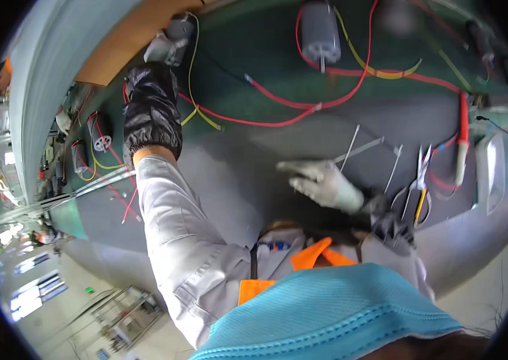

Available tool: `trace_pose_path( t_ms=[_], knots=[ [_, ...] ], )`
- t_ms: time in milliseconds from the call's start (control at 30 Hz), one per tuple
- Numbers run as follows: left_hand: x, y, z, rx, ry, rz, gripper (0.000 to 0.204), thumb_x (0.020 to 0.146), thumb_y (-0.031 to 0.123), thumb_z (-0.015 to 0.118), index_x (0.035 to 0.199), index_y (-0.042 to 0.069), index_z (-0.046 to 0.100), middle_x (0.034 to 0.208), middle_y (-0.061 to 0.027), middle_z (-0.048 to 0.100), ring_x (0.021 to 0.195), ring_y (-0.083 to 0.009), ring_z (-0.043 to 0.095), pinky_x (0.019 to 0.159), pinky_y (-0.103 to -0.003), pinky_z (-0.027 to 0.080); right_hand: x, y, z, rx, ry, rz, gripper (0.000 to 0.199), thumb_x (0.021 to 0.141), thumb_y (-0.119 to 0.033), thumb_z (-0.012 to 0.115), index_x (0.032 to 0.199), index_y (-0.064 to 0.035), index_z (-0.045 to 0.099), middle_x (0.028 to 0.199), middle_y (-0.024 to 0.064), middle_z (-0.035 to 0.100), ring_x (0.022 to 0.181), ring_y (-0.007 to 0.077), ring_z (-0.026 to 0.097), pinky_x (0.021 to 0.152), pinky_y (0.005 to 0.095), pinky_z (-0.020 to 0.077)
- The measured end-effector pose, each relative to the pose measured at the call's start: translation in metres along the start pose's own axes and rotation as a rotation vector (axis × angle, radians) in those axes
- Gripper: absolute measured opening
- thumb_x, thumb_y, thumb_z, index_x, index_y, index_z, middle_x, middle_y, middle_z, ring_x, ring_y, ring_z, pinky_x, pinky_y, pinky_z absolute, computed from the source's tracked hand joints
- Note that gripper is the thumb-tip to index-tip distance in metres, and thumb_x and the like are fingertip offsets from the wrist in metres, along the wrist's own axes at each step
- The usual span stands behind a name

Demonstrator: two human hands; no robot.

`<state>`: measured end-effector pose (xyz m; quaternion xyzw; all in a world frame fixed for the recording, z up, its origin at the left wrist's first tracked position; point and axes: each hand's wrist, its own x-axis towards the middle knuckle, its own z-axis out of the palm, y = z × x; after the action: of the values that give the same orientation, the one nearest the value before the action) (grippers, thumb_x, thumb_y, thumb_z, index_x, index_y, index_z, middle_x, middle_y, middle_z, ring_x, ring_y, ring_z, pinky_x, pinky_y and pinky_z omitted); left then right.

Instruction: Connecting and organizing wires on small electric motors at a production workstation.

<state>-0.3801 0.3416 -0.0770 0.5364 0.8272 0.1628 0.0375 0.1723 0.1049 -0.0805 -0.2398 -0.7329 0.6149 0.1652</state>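
Observation:
My left arm, in a black sleeve cover, reaches to the far left of the bench. My gloved left hand [161,48] is closed around a dark cylindrical motor [180,29] with a yellow-green wire; the hand hides part of it. Nearer to me, my gloved right hand [325,185] hovers over the dark mat [230,180], fingers stretched out and holding nothing. Thin pale strips [350,147] lie just beyond its fingers. At the far middle stands a grey motor [320,36] with its shaft toward me, and red wires [278,123] curve across the mat from that side.
To the right lie metal snips [423,174], a yellow-handled tool [420,207] and a red-and-white rod-like tool [463,129]. Two more motors [99,133] with wires sit left of my arm. A brown board [110,51] and a pale curved post [44,84] flank the left side.

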Motion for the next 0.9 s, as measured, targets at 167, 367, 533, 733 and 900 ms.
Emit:
trace_pose_path(
  t_ms=[167, 367, 533, 733, 900],
  knots=[
    [-0.152, 0.028, 0.004, -0.601, -0.377, -0.336, 0.086, 0.084, 0.06, 0.078, 0.12, -0.014, 0.054, 0.098, -0.0241, 0.073, 0.073, -0.0268, 0.076, 0.061, -0.037, 0.061, 0.0, -0.007, 0.011, -0.237, 0.149, -0.285, 0.032, 0.099, -0.021, 0.065, 0.129, -0.0108, 0.07, 0.118, 0.0132, 0.074, 0.097, 0.0338, 0.071, 0.085, 0.0404, 0.0594],
    [-0.401, 0.153, -0.026, -0.287, -0.333, -0.26, 0.105, 0.08, 0.076, 0.07, 0.127, -0.015, 0.046, 0.106, -0.0332, 0.071, 0.105, -0.0445, 0.071, 0.094, -0.047, 0.054, -0.035, -0.028, -0.008, -0.218, 0.495, -0.175, 0.035, 0.097, -0.013, 0.068, 0.132, -0.0087, 0.068, 0.11, 0.0136, 0.074, 0.083, 0.0282, 0.072, 0.077, 0.0371, 0.0602],
    [-0.507, 0.21, -0.049, -0.39, -0.365, -0.343, 0.082, 0.082, 0.064, 0.075, 0.124, -0.005, 0.06, 0.111, -0.0259, 0.073, 0.107, -0.042, 0.07, 0.095, -0.045, 0.054, -0.031, -0.017, 0.031, -0.392, 0.459, -0.031, 0.076, 0.097, -0.031, 0.067, 0.158, -0.001, 0.034, 0.155, 0.0269, 0.046, 0.139, 0.037, 0.05, 0.114, 0.0411, 0.041],
    [-0.52, 0.19, -0.081, -0.332, -0.611, -0.283, 0.086, 0.087, 0.068, 0.069, 0.131, -0.006, 0.061, 0.114, -0.0255, 0.072, 0.115, -0.0367, 0.069, 0.099, -0.042, 0.052, -0.056, -0.032, 0.046, 0.204, 0.034, 0.404, 0.072, 0.092, -0.02, 0.07, 0.153, 0.0028, 0.039, 0.113, 0.0193, 0.07, 0.076, 0.0207, 0.069, 0.066, 0.0326, 0.0581],
    [-0.478, 0.175, -0.129, -0.542, -0.912, -0.328, 0.07, 0.103, 0.064, 0.045, 0.127, 0.002, 0.065, 0.089, -0.0097, 0.072, 0.064, -0.0156, 0.068, 0.049, -0.026, 0.046, -0.059, -0.062, 0.032, 0.19, -0.14, -0.104, 0.026, 0.089, -0.016, 0.069, 0.106, 0.0037, 0.071, 0.083, 0.0119, 0.072, 0.055, 0.0182, 0.064, 0.055, 0.0302, 0.0541]
  ],
)
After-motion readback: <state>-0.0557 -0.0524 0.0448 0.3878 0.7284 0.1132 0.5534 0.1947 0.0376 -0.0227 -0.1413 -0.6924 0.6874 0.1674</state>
